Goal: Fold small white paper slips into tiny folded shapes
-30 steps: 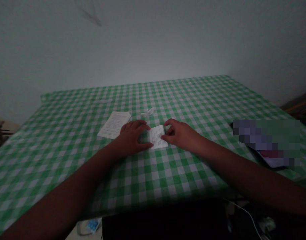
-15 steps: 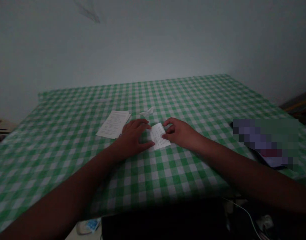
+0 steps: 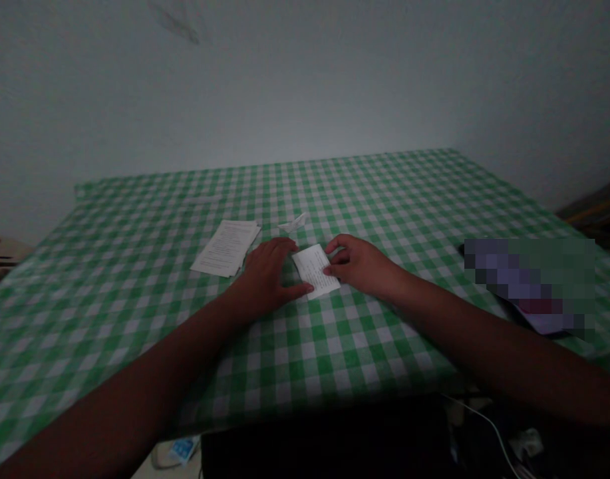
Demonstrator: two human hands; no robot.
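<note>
A small folded sheet of printed paper (image 3: 314,267) lies on the checked tablecloth between my two hands. My left hand (image 3: 267,273) is open at its left side, the thumb resting on the paper's lower edge and the fingertips near its upper left corner. From the right, my right hand (image 3: 357,263) holds the paper's edge between thumb and curled fingers. Its index finger bends by the upper right corner. Just beyond my left hand, a stack of printed sheets (image 3: 225,247) lies flat.
A small folded white paper piece (image 3: 293,223) sits behind my hands. To the right, a dark-edged flat item (image 3: 529,293) is mostly blurred out by pixels. The green and white tablecloth (image 3: 364,193) reaches back to a grey wall (image 3: 305,80). A white cable (image 3: 494,426) hangs below the table's front edge.
The left fingers have drawn back slightly from the paper, and its upper left part now spreads wider to the left. My right hand is almost where it was.
</note>
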